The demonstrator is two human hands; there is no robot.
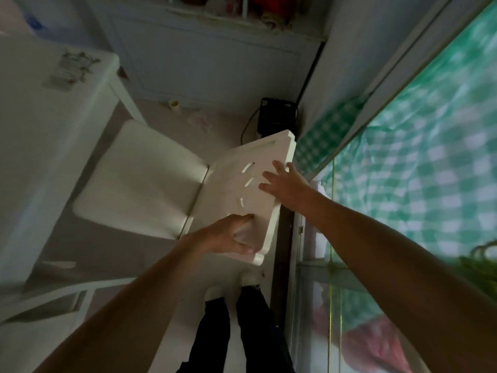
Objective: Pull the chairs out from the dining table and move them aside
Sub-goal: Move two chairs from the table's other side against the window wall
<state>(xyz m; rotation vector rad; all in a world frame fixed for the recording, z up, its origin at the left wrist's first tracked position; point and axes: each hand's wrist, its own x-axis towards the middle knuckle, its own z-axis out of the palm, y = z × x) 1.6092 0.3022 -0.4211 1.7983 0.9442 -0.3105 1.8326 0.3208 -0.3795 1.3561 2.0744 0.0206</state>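
Observation:
A white chair [139, 181] stands in the middle of the view, its seat toward the white dining table [40, 109] at the left and its backrest [258, 189] toward me. My left hand [231, 232] is closed around the near end of the backrest's top edge. My right hand [282, 181] lies flat on the backrest near its far end, fingers spread, holding nothing. Part of the seat lies close to the table's corner and leg.
A window with a green checked curtain [416, 157] fills the right side. A pale cabinet [209, 57] stands at the back wall, with a black device and cable [274, 114] on the floor by it. Another white chair frame [67, 294] shows at lower left. My legs are below.

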